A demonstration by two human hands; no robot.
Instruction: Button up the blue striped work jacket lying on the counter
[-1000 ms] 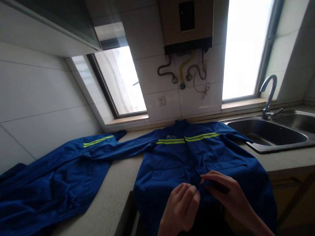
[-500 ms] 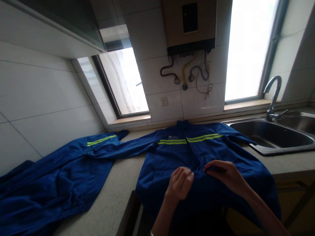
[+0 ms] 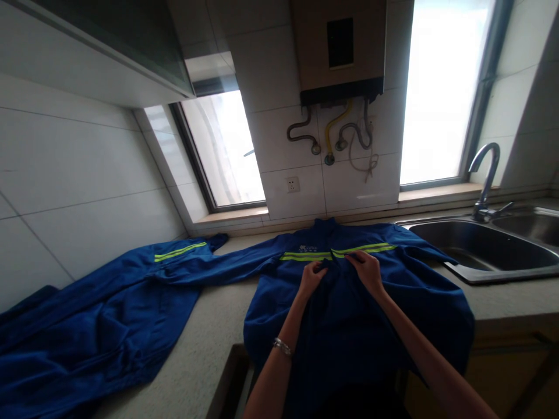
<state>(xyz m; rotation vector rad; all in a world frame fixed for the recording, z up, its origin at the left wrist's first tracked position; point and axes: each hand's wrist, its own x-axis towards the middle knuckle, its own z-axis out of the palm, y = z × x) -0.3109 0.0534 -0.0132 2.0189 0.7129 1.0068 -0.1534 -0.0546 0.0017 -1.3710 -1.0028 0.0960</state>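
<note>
A blue work jacket (image 3: 279, 291) with yellow-green stripes lies front side up on the counter, its collar toward the wall and its lower part hanging over the front edge. My left hand (image 3: 312, 277) pinches the jacket's front edge just below the chest stripe. On the other side of the front opening, my right hand (image 3: 365, 269) is closed on the opposite edge, near the stripe. Both edges are slightly apart between the hands. The fingertips partly cover the cloth they grip.
A second blue garment (image 3: 100, 314) with a striped band lies on the left, under the jacket's sleeve. To the right is a steel sink (image 3: 463, 241) with a faucet (image 3: 484, 174); the other sleeve reaches its rim. A water heater (image 3: 340, 49) hangs on the wall.
Both hands have moved up the jacket front, away from me, from the lower part to the chest stripe. The jacket's lower right side has shifted inward.
</note>
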